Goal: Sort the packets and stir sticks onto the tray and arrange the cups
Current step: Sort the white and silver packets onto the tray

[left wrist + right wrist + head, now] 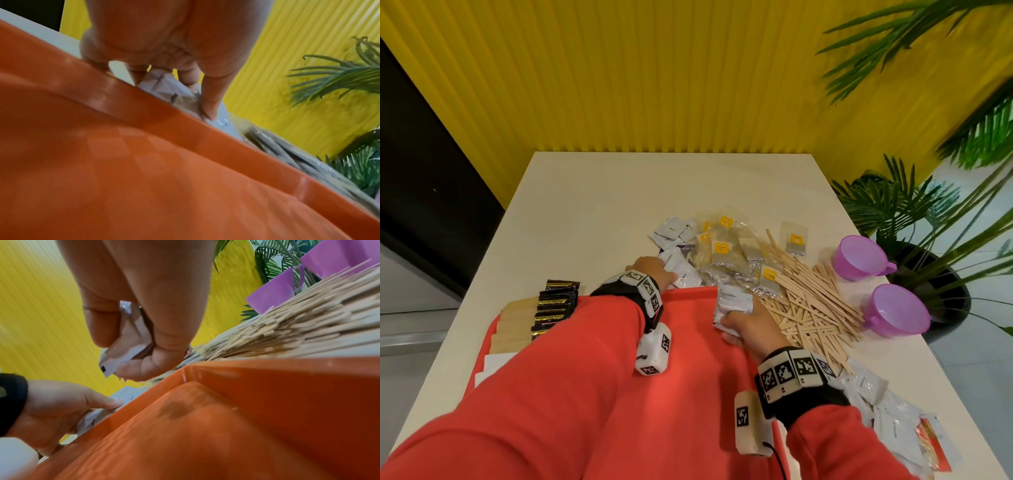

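A red tray lies at the table's near edge. My left hand reaches just past the tray's far rim, and its fingers pinch white packets lying on the table. My right hand hovers over the tray's far right corner and grips a small stack of white packets, which the right wrist view shows between thumb and fingers. Wooden stir sticks are piled right of the tray. Two purple cups stand upright beyond the sticks.
Dark packets and brown packets are lined up on the tray's left side. Clear tea-bag packets with yellow tags and more white packets lie behind the tray. Further white packets lie near the right edge. A potted palm stands beside the table.
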`<state>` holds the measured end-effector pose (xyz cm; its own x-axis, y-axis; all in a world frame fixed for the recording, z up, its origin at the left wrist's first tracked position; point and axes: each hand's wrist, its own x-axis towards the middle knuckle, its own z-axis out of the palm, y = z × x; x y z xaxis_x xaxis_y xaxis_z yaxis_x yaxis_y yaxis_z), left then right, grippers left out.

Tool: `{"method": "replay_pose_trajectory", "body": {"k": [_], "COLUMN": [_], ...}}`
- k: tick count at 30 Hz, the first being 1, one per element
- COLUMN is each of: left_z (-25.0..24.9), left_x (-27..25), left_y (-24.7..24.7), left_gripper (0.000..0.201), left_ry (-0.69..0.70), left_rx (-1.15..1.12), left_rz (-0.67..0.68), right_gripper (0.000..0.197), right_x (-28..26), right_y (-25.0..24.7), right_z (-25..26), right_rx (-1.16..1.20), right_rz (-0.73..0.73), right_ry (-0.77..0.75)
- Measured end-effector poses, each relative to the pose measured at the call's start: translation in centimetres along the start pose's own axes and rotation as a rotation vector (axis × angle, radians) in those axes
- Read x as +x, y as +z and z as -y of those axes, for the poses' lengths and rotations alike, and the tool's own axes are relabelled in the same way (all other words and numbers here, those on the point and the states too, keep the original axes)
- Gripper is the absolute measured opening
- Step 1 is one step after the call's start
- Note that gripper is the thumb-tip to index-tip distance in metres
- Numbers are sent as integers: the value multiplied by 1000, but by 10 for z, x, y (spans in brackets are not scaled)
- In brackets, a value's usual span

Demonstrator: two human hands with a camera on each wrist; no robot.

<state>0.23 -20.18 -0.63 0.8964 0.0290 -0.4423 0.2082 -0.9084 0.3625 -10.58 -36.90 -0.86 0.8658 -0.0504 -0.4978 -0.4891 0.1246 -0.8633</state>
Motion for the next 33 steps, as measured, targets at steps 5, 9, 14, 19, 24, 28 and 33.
{"method": "replay_pose_trajectory", "body": {"k": [5, 9, 14, 19, 24, 28, 33], "left_z": [14, 23, 23, 15, 9, 8, 4], "left_x": [-1, -14, -40, -62, -72, -75, -78], "left_y": [-13, -25, -28, -21, -17, -16, -16], "left_gripper": [43, 38, 26, 26, 37, 37, 40], "left_ry": [54, 210, 274, 351, 387, 398, 417], "left_rx": [-275, -528, -647, -679, -672, -634, -599], "left_rz": [-160, -213, -107, -54, -71, -86, -79], "right_gripper": [54, 47, 47, 55, 35, 35, 23], "right_x": [1, 0, -4, -9, -18, -22, -26], "right_y": [-2, 0, 4, 10, 13, 10, 11], "right_z": [-1, 2, 16, 31, 28, 28, 36], "right_rx": [28, 24, 39, -133, -221, -302, -299], "right_rz": [15, -21, 4, 119, 132, 128, 135], "right_ry": [-22, -49, -137, -231, -182, -206, -207]}}
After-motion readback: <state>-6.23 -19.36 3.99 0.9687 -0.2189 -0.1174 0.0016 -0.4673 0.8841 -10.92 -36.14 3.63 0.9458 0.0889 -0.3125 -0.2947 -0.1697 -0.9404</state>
